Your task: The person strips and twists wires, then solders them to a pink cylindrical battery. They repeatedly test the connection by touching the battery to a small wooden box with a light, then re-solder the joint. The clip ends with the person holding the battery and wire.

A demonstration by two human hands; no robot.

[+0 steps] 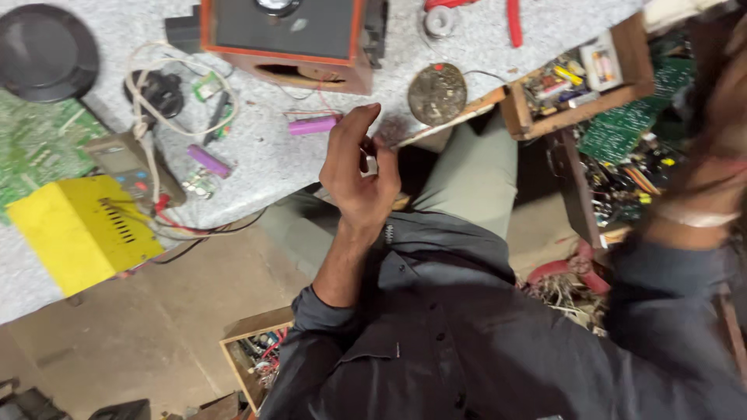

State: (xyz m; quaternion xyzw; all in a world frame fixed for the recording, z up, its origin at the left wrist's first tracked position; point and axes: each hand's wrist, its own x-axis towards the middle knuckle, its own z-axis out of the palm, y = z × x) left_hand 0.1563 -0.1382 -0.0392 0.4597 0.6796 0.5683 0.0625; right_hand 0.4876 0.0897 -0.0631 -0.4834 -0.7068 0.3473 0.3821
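Fingers (366,128) of the left hand (358,167) are curled loosely inward at the centre of the frame, thumb near the fingertips; whether they pinch something small I cannot tell. This hand hangs just over the edge of the desk (264,159), which has a grey speckled, stone-like top. The right hand (720,117) is only a blur at the right edge of the frame, with a pale band at the wrist — how its fingers stand I cannot tell.

Nearest to the left hand lies a smooth pink cylinder cell (313,124), just to the left of the fingertips, and a second purple cell (208,161) lies further left. A round, dull metal disc (437,93) rests above and right of the hand, near the desk edge. At the top stands a wooden box with orange edges (284,35) and a dark panel. In the left part lie a yellow metal case with vent slots (78,229), a green circuit board (35,148), a grey handheld meter (128,163) and a white cable (167,85) in loops. A wooden tray of small parts (576,78) sits in the upper right. Below — a dusty concrete floor (156,327).
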